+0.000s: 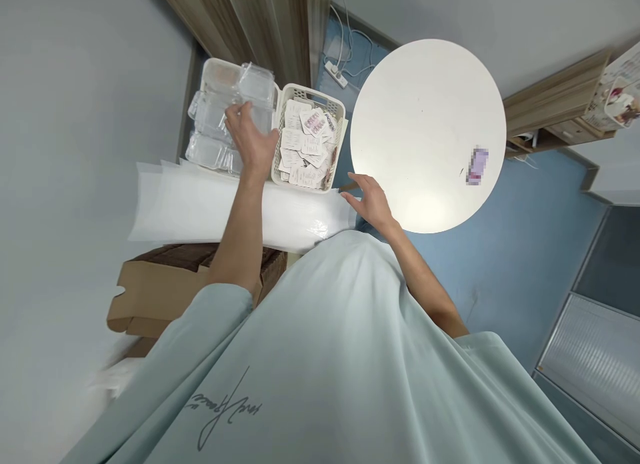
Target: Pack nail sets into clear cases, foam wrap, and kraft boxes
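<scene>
My left hand reaches over a white basket filled with clear plastic boxes. Its fingers are apart and bent down toward the boxes; whether they touch one is unclear. Just right of it stands a second white basket, holding many small printed cards. Near the left edge of the round white table hovers my right hand, thumb and fingers apart, with nothing in it. Beneath both baskets lies a stack of white translucent plastic sheets or bags.
A purple item, blurred out, lies on the round table. On the blue floor behind sits a power strip with white cables. An opened cardboard box is at lower left, and a wooden cabinet rises behind the baskets.
</scene>
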Available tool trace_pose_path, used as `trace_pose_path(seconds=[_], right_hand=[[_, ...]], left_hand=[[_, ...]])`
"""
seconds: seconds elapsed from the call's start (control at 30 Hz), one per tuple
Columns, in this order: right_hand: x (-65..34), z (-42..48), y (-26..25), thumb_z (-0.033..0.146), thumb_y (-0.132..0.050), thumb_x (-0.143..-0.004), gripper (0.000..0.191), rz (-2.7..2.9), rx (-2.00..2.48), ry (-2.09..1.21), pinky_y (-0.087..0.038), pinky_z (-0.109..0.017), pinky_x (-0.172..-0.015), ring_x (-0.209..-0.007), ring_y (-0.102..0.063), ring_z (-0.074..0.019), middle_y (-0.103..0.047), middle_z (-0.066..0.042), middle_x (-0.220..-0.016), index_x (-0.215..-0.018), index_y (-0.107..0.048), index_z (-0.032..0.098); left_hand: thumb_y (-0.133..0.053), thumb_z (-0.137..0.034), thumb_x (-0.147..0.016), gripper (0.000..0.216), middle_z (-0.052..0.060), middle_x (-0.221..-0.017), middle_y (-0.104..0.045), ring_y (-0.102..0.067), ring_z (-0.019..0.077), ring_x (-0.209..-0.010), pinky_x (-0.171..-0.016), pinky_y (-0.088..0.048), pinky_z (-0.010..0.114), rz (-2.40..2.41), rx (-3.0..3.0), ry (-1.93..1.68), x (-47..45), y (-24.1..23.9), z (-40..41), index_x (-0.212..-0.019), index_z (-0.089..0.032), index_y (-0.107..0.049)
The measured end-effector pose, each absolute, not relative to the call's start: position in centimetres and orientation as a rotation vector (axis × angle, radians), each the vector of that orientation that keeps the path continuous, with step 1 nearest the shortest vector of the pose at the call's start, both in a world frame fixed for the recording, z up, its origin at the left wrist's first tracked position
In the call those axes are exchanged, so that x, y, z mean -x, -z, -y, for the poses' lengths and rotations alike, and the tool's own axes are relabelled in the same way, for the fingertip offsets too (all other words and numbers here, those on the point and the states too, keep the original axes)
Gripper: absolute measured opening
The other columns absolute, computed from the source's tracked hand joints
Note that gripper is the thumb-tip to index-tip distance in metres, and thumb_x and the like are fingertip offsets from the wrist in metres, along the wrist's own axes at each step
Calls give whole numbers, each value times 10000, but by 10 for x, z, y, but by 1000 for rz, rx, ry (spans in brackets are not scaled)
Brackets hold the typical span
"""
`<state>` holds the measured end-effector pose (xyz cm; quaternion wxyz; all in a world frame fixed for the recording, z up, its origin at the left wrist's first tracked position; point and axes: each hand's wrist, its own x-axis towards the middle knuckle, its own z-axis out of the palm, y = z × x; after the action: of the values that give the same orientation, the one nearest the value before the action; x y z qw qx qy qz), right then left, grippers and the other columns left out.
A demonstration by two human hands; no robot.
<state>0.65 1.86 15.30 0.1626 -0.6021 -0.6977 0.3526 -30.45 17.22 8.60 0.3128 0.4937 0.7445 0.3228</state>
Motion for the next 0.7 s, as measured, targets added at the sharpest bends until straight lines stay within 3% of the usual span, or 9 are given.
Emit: trace_pose_path(seconds=[0.1, 0.2, 0.37, 0.57, 0.7], right_hand=[[-13, -24, -158, 837, -597, -1079, 769, 1904, 1674, -1067, -532, -664, -1319, -1495, -675, -417, -755, -146, -1574, -1608, -702, 289], [-22, -30, -166, 908, -610, -1030, 831, 1771, 1607, -1168, -573, -634, -1286, -1470, -703, -396, -769, -126, -1555, -1599, -708, 310], [-55, -34, -170, 952, -704, -939, 925, 1515, 1472, -1392, -614, -569, -1255, -1444, -734, -360, -771, -107, -1563, -1620, -682, 327], [-122, -20, -152, 962, -850, -787, 1094, 1310, 1359, -1612, -634, -558, -1247, -1450, -730, -376, -704, -138, -1653, -1631, -663, 291], [-172, -1, -152, 938, -888, -765, 1098, 1205, 1348, -1700, -606, -590, -1291, -1485, -715, -386, -647, -126, -1729, -1637, -662, 310]], left_hand=[[-1079, -267, -834, 848, 111, -1656, -522, -417, 314, -1651, -1478, -293, 574, -1840, -1356, -1005, 281, -99, -148, -1532, -219, -600], [-1072, -369, -802, 851, 112, -1690, -531, -406, 386, -1717, -1424, -413, 592, -1668, -1344, -1066, 244, -119, -116, -1533, -339, -638], [-1008, -487, -833, 839, 116, -1720, -556, -509, 403, -1672, -1330, -525, 557, -1538, -1316, -984, 169, -149, -58, -1568, -349, -627], [-950, -631, -856, 887, 141, -1750, -568, -538, 406, -1662, -1343, -522, 545, -1361, -1180, -844, 87, -160, -10, -1615, -322, -614], [-965, -627, -830, 924, 157, -1729, -611, -548, 398, -1662, -1371, -502, 558, -1248, -1105, -746, 43, -164, 4, -1617, -288, -620]])
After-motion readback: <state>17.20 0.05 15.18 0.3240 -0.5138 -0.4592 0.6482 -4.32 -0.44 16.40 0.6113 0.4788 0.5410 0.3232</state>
